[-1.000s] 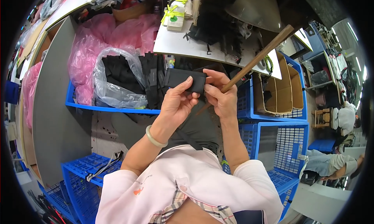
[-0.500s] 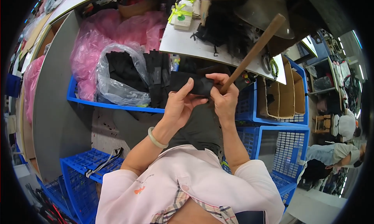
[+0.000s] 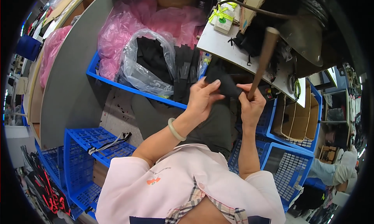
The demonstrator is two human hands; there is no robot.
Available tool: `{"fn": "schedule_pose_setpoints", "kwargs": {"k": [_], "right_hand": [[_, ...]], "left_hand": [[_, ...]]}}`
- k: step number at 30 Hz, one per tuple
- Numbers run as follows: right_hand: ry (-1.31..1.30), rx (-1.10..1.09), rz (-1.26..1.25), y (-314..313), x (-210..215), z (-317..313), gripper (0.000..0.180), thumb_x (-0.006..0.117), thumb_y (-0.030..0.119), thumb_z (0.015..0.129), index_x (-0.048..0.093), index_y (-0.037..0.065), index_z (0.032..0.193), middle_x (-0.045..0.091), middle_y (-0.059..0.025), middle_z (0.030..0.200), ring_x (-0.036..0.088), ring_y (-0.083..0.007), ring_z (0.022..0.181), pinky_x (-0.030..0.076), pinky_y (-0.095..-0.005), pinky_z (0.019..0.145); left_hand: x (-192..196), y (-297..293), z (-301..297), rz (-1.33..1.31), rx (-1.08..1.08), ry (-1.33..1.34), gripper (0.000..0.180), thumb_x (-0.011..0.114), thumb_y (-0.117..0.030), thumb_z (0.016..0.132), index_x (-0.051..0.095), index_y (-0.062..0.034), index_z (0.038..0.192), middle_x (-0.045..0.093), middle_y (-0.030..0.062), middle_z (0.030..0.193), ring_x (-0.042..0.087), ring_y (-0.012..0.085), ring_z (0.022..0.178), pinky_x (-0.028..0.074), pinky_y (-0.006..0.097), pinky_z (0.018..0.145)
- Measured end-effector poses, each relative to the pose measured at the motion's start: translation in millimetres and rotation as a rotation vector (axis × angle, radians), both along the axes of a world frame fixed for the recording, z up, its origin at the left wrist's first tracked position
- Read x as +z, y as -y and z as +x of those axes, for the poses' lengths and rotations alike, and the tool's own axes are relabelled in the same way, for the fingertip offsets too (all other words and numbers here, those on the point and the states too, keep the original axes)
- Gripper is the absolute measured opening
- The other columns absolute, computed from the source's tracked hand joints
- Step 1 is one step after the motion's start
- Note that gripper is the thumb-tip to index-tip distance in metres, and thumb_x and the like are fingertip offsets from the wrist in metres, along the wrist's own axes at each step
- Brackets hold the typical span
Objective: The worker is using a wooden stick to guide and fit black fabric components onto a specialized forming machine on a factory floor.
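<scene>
My left hand (image 3: 201, 98) grips a black fabric piece (image 3: 223, 83) in front of my chest, thumb lying across its top. My right hand (image 3: 251, 103) pinches the right end of the same black piece and also holds a long brown wooden stick (image 3: 263, 56) that rises almost upright from my fist. A pale green bangle (image 3: 174, 129) circles my left wrist. Both forearms come up from the pink top I wear.
A blue crate (image 3: 128, 87) ahead holds a clear bag of black pieces (image 3: 146, 66), pink bags (image 3: 124, 23) and black straps (image 3: 185, 66). A white table (image 3: 237, 54) lies to the right with dark items. More blue crates (image 3: 93, 144) stand lower left and right (image 3: 288, 173).
The stick has swung from slanting up-right to nearly upright. Both hands have shifted slightly right and lower, still on the black piece.
</scene>
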State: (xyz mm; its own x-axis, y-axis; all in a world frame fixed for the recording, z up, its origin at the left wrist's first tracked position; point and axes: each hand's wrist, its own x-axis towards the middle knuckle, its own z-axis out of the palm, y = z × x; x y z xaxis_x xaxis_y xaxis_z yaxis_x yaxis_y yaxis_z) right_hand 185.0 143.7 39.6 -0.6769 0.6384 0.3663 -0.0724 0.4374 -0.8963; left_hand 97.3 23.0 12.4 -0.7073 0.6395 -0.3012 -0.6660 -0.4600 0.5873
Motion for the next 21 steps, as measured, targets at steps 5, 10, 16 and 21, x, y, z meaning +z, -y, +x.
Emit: {"fn": "schedule_pose_setpoints", "kwargs": {"k": [5,10,16,21], "right_hand": [[0.056,-0.111,0.048,19,1,-12,0.012,0.058,-0.008,0.071,0.062,-0.002,0.081,0.047,-0.0048,0.062,0.043,-0.0097,0.053,0.036,-0.0253,0.049],[0.147,0.027,0.239,31,6,-9,0.015,0.058,-0.006,0.071,0.063,-0.003,0.085,0.049,-0.0077,0.066,0.044,-0.0132,0.054,0.036,-0.0271,0.05],[0.268,0.095,0.227,28,-24,-1,0.014,0.065,-0.003,0.072,0.064,-0.003,0.086,0.057,-0.0076,0.069,0.053,-0.0124,0.06,0.043,-0.0258,0.057],[0.166,0.052,-0.372,44,-70,10,0.013,0.07,0.001,0.073,0.067,-0.002,0.084,0.058,-0.0027,0.07,0.054,-0.01,0.062,0.043,-0.0238,0.058]], "left_hand": [[12,3,18,-0.439,0.158,-1.102,0.052,0.07,0.005,0.07,0.056,0.0,0.12,0.051,0.0077,0.099,0.057,0.0155,0.087,0.054,0.025,0.07],[-1,10,16,-0.489,0.167,-1.109,0.033,0.069,0.002,0.07,0.063,0.0059,0.102,0.058,0.0129,0.102,0.061,0.0201,0.08,0.053,0.024,0.062],[-13,23,20,-0.72,0.341,-1.279,0.017,0.063,0.005,0.075,0.069,-0.0004,0.091,0.059,0.0131,0.084,0.059,0.0251,0.071,0.047,0.032,0.06],[-35,31,29,-0.858,0.125,-1.491,0.023,0.058,0.003,0.077,0.062,0.003,0.1,0.056,0.0163,0.079,0.058,0.0328,0.073,0.048,0.04,0.063]]}}
